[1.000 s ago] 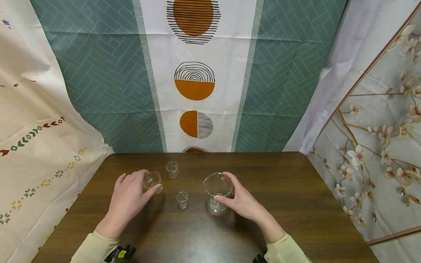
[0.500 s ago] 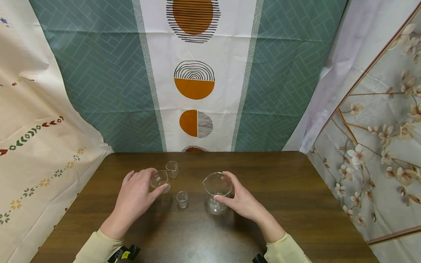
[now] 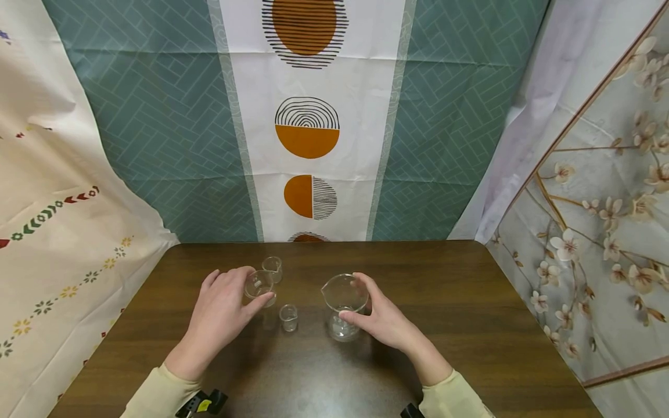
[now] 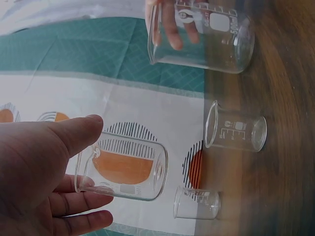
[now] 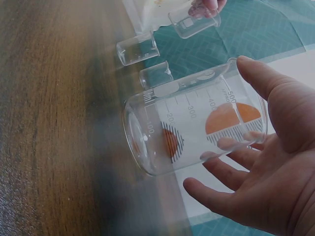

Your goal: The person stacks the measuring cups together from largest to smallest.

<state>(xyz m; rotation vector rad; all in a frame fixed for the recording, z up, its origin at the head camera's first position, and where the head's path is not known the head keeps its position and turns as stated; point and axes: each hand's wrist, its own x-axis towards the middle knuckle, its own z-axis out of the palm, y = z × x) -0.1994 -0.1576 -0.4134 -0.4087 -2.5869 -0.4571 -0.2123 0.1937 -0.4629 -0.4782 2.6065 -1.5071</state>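
Note:
My left hand (image 3: 222,302) grips a medium glass beaker (image 3: 259,284) near its rim, thumb on one side and fingers on the other. That beaker hangs upright above the table; in the left wrist view its base (image 4: 160,172) is off the wood. With thumb and fingers spread round the upper wall, my right hand (image 3: 384,322) holds a large 500 ml beaker (image 3: 342,307), which looks to stand on the table. Between the hands sits a small beaker (image 3: 288,318). Another small beaker (image 3: 272,269) stands farther back, just behind the held medium one. No contents show in any beaker.
Brown wood-grain table (image 3: 444,290) lies under everything. At its back edge hangs a green and white patterned cloth (image 3: 313,162). A cream cloth (image 3: 78,232) borders the left side, and a floral cloth (image 3: 585,249) the right.
My left hand has carried the medium beaker rightward, toward the two small beakers, slowing in the last half second. The right hand and large beaker have stayed in place.

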